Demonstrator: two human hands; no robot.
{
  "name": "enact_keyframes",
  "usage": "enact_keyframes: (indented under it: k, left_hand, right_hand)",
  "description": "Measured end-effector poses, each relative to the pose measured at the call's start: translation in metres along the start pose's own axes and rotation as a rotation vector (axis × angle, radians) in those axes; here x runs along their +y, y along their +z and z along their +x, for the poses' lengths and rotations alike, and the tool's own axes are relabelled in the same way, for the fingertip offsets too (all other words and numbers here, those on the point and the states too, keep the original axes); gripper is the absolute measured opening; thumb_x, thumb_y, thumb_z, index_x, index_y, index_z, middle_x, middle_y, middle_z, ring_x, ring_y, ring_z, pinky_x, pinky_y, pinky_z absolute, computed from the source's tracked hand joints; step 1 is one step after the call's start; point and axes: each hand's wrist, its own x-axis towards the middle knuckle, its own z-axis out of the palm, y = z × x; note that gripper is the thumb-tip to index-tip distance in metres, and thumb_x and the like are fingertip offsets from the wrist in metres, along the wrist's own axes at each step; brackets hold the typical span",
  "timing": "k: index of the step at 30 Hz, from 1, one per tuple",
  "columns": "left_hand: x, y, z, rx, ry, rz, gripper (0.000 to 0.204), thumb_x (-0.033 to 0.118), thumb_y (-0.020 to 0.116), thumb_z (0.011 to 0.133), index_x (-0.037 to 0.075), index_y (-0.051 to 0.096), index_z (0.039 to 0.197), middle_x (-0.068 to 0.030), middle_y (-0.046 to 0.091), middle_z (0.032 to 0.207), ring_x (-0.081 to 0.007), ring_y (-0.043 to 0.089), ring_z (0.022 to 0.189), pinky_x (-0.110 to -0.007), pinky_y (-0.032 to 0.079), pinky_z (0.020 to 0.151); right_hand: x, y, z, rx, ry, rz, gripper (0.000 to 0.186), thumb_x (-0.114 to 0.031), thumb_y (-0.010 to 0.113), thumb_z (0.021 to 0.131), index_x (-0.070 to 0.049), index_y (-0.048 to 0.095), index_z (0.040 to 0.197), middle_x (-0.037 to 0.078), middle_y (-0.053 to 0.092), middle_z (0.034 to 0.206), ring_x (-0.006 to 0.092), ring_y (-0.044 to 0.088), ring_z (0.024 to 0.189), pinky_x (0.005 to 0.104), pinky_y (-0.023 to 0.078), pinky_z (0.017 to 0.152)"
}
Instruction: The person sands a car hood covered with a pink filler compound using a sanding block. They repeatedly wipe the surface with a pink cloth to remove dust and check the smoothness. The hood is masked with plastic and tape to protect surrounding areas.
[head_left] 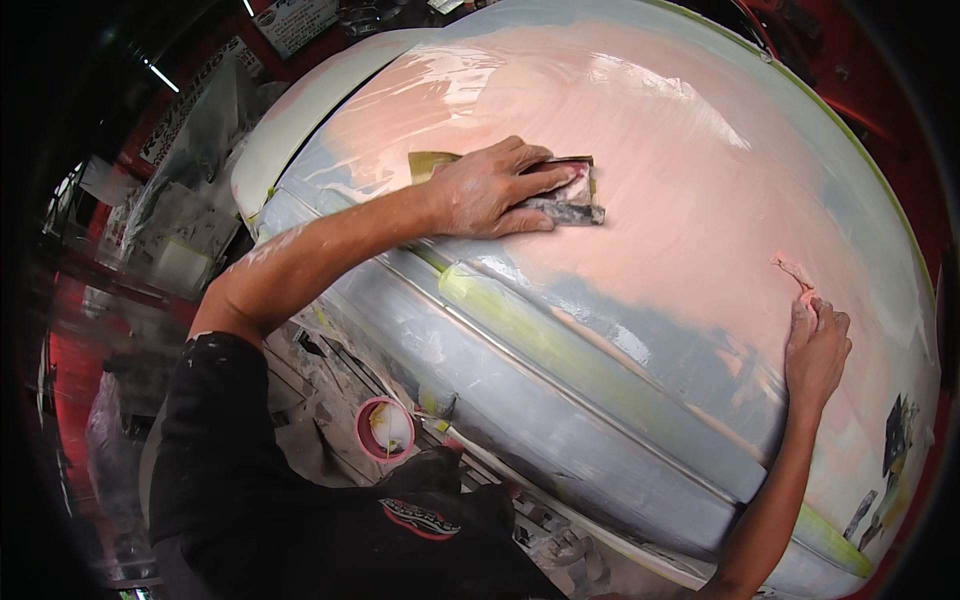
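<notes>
A wide, curved vehicle panel (650, 190) lies before me, wet and shiny, with pink patches over grey-blue and pale coating. On its upper left part my left hand (490, 188) grips a sanding block (575, 205), wrapped in dark, smeared sandpaper and pressed flat to the surface. An olive-brown flap of sandpaper (428, 165) sticks out behind the wrist. At the right, my right hand (818, 350) rests on the panel with its fingers pinched around a crumpled, wet pinkish rag (792, 272). Part of that rag trails out beyond the fingertips.
Below the panel's near edge stands a pink-rimmed tub (385, 430) with something pale inside. A raised moulding with a yellow-green strip (560, 330) runs along the near side. Dark torn scraps (895, 435) lie at the far right. Plastic sheeting (195, 150) hangs at the left.
</notes>
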Motion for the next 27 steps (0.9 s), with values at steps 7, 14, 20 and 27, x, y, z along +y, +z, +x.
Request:
enact_keyframes:
  k: [7, 14, 20, 27]
  left_hand:
    - [-0.116, 0.036, 0.164, -0.034, -0.407, 0.124, 0.07, 0.061, 0.055, 0.099, 0.006, 0.062, 0.141, -0.0293, 0.066, 0.124, -0.0449, 0.063, 0.115, -0.049, 0.05, 0.103]
    - [-0.026, 0.01, 0.056, 0.013, -0.19, 0.0, 0.067, 0.051, 0.064, 0.098, 0.004, 0.057, 0.145, -0.0285, 0.063, 0.125, -0.0435, 0.059, 0.116, -0.048, 0.05, 0.103]
    - [-0.08, 0.019, 0.078, 0.057, -0.231, 0.129, 0.066, 0.057, 0.059, 0.099, 0.003, 0.062, 0.138, -0.0291, 0.066, 0.121, -0.0446, 0.063, 0.112, -0.048, 0.052, 0.1]
    - [-0.167, 0.066, 0.175, -0.067, -0.465, 0.178, 0.065, 0.057, 0.054, 0.1, 0.005, 0.062, 0.137, -0.0282, 0.068, 0.119, -0.0428, 0.065, 0.11, -0.052, 0.053, 0.094]
  right_hand:
    - [-0.006, 0.003, 0.004, 0.054, -0.063, 0.113, 0.039, -0.039, 0.06, 0.101, -0.01, 0.069, 0.124, 0.015, 0.061, 0.12, 0.0406, 0.06, 0.105, 0.0505, 0.05, 0.092]
    - [0.003, 0.001, 0.001, 0.035, -0.025, 0.091, 0.039, -0.039, 0.06, 0.101, -0.011, 0.069, 0.125, 0.015, 0.062, 0.121, 0.0397, 0.06, 0.108, 0.0495, 0.049, 0.095]
    - [-0.003, 0.003, 0.0, 0.052, -0.023, 0.112, 0.037, -0.038, 0.06, 0.101, -0.011, 0.07, 0.125, 0.015, 0.062, 0.119, 0.039, 0.06, 0.106, 0.0493, 0.049, 0.094]
    - [-0.011, 0.008, 0.007, 0.066, -0.1, 0.134, 0.035, -0.037, 0.06, 0.1, -0.011, 0.071, 0.122, 0.014, 0.063, 0.117, 0.0384, 0.06, 0.104, 0.049, 0.049, 0.092]
